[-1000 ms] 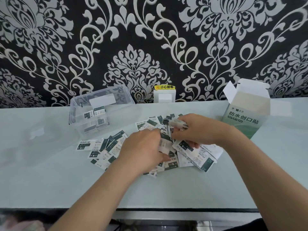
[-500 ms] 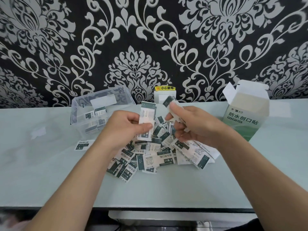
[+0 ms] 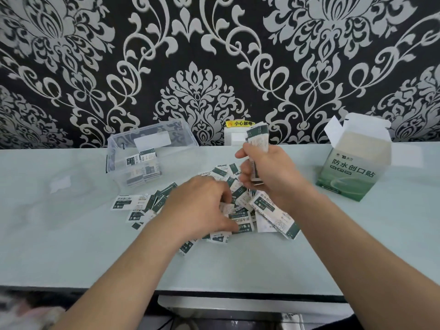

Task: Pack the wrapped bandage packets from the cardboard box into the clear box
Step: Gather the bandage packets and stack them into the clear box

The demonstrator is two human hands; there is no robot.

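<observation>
A pile of green-and-white wrapped bandage packets (image 3: 273, 210) lies scattered mid-table. My left hand (image 3: 200, 206) is down on the pile, its fingers curled over packets there. Above the pile my right hand (image 3: 266, 172) grips an upright stack of packets (image 3: 258, 139). At the back left stands the clear box (image 3: 114, 148), lid off, with several packets (image 3: 145, 167) inside. The green cardboard box (image 3: 352, 170) stands at the right with its top flaps open.
The pale table (image 3: 71, 246) meets a patterned wall at the back. A white outlet with a yellow warning label (image 3: 238, 136) sits behind my right hand. A single packet (image 3: 126, 202) lies left of the pile. The table's front edge runs near my forearms.
My left hand came down from holding a packet in the air onto the pile. My right hand rose and now holds a stack upright.
</observation>
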